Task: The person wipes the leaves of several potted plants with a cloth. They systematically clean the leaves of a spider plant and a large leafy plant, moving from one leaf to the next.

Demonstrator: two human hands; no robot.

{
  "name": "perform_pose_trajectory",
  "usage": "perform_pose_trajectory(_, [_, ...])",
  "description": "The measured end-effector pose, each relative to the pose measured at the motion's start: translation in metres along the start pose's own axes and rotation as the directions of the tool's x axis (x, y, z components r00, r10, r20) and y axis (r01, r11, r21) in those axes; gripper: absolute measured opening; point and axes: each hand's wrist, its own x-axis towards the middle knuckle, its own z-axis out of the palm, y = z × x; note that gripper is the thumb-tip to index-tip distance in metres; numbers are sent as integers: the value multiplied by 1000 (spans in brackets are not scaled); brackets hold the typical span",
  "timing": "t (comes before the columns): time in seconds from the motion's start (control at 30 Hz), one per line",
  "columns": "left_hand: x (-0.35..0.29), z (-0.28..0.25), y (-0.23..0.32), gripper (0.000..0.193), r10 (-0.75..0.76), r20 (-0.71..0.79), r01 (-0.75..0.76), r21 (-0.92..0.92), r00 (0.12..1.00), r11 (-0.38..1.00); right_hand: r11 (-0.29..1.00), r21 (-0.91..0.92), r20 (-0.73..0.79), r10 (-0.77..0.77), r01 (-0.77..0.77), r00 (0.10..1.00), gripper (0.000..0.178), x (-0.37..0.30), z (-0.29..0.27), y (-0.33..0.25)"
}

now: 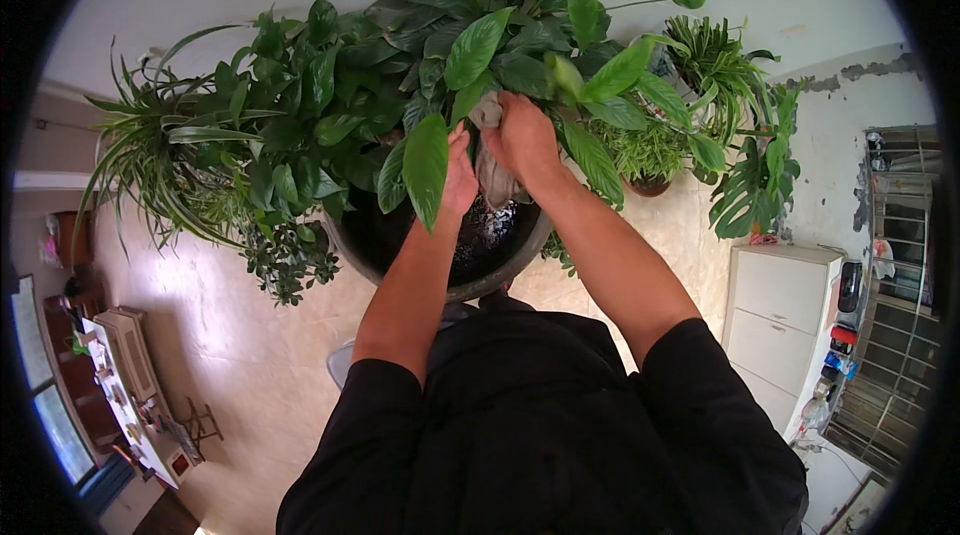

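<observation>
My right hand (527, 138) is closed on a crumpled grey-brown cloth (496, 178), which hangs down among the leaves of a large potted plant. Beside the cloth is my left hand (461, 175), its fingers bent upward close together; what they pinch, if anything, is hidden. A broad glossy leaf (426, 167) hangs just left of my left hand and overlaps its forearm. Below both hands, the big dark round pot (478, 287) shows its rim, and something dark and shiny glints inside it.
A spider plant (160, 150) spreads at the left, and smaller potted plants (650, 160) stand at the right. Farther right are a white cabinet (778, 305) and a barred window (900, 305). A long white table (135, 405) with small items stands at the lower left.
</observation>
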Motion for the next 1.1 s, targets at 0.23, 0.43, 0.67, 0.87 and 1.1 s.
perform_pose_trajectory(0.23, [-6, 5, 13, 51, -11, 6, 11, 16, 1000, 1000, 994, -81, 136, 86, -75, 987, 36, 11, 8, 3])
perform_pose_trajectory(0.43, [-14, 10, 15, 47, -71, 134, 85, -105, 988, 991, 978, -36, 302, 207, -206, 931, 40, -29, -17, 2])
perform_pose_trajectory(0.67, [-24, 41, 30, 48, -107, -45, 110, 79, 993, 991, 991, 116, 17, 66, -68, 998, 38, -19, -14, -4])
perform_pose_trajectory(0.87, [-34, 54, 40, 48, -46, 152, 51, -31, 987, 998, 996, -37, 209, 88, -83, 974, 33, -17, -12, -11])
perform_pose_trajectory(1.1, [-42, 65, 49, 51, -66, 175, 75, -45, 982, 996, 992, 70, 102, 98, -105, 990, 36, -37, -11, -4])
